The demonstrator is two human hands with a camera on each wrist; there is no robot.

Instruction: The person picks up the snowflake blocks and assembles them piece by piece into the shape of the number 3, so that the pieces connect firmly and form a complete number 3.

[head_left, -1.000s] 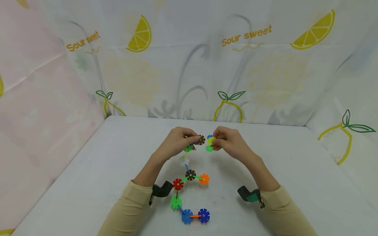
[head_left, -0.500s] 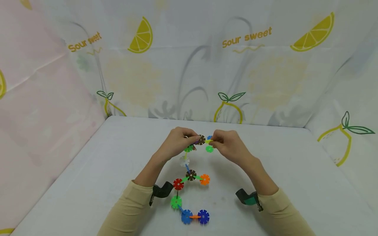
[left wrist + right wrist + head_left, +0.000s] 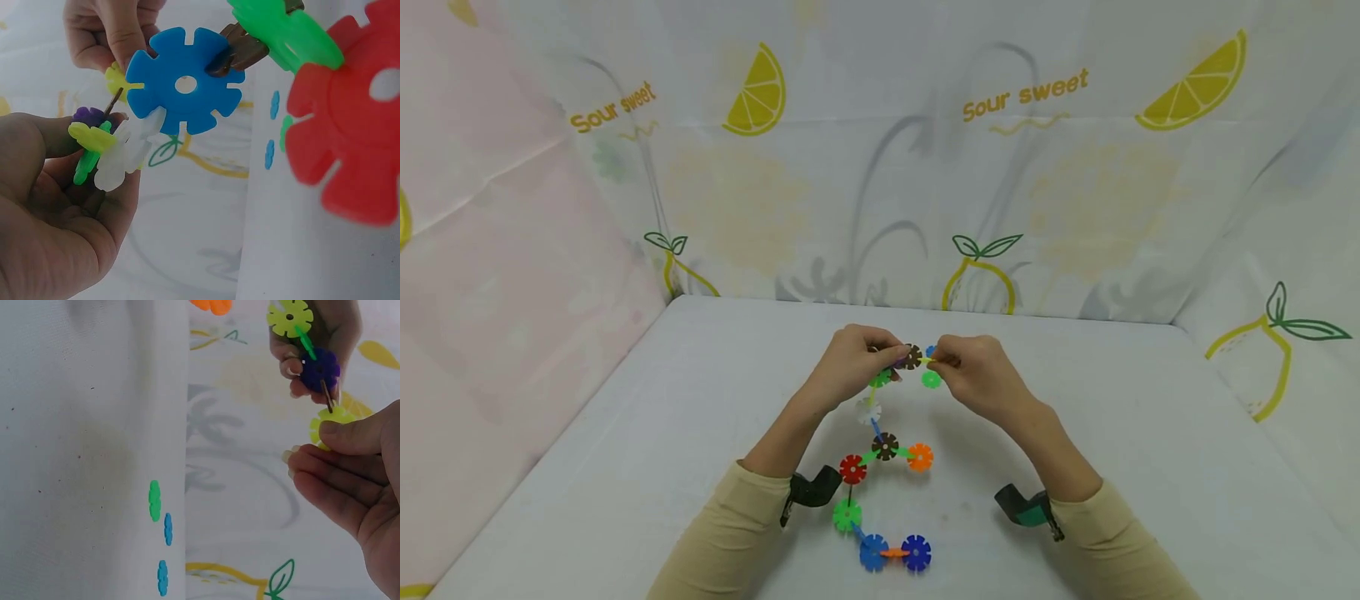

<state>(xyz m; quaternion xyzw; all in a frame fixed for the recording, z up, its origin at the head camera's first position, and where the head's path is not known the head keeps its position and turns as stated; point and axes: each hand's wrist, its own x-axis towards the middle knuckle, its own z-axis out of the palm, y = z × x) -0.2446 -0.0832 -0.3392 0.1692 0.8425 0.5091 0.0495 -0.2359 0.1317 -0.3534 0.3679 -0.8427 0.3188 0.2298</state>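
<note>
A chain of notched plastic snowflake discs runs up the table. My left hand (image 3: 853, 367) grips its far end near a purple disc (image 3: 320, 370), from which a brown disc (image 3: 913, 357) sticks out. My right hand (image 3: 981, 379) pinches a yellow disc (image 3: 317, 429), edge-on in the head view and right at the brown disc's rim. Nearer discs of the chain are a white disc (image 3: 869, 410), a second brown disc (image 3: 885, 446), an orange disc (image 3: 921, 457), a red disc (image 3: 852, 469) and a green disc (image 3: 847, 515). The chain's near end is a dark blue disc (image 3: 917, 552).
Loose on the white table (image 3: 715, 383), just beyond the right fingers, lie a light green disc (image 3: 932, 380) and two blue discs (image 3: 168, 529). A lemon-printed cloth (image 3: 850, 183) stands behind the table. Each wrist carries a black camera mount, such as the left mount (image 3: 816, 487).
My right hand has turned the yellow disc from face-on to edge-on and brought it left to the brown disc's rim. My left hand has stayed almost still.
</note>
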